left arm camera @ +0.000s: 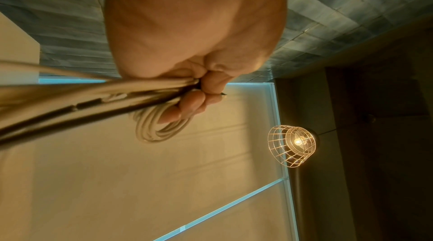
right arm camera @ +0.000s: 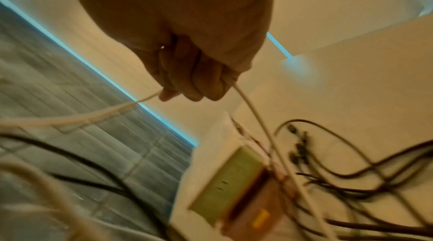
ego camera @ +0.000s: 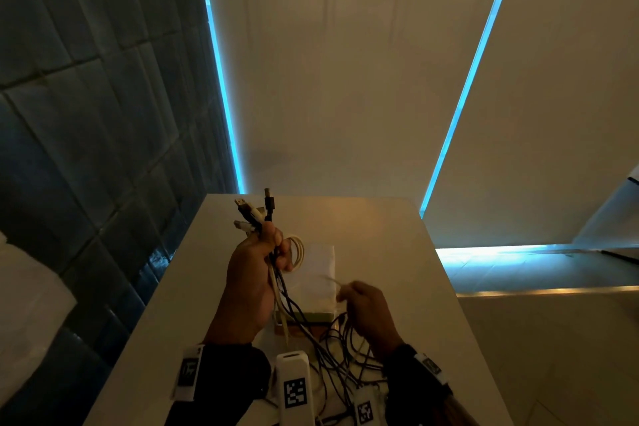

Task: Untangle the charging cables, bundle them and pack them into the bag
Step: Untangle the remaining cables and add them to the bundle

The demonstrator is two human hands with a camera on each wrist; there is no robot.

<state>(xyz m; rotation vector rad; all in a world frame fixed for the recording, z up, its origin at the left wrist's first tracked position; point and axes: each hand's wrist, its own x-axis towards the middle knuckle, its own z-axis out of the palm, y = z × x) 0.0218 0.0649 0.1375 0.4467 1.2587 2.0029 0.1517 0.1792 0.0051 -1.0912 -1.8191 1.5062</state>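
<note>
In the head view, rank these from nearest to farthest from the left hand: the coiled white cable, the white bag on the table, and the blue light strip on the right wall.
1. The coiled white cable: held in the left hand itself, on its right side.
2. The white bag: on the table, just right of that hand.
3. The blue light strip: on the wall beyond the table, far right.

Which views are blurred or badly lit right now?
Head view: dim, right hand motion-smeared. Left wrist view: near cables out of focus, coil sharp, lamp glaring. Right wrist view: motion-blurred throughout, white cable and bag soft.
</note>
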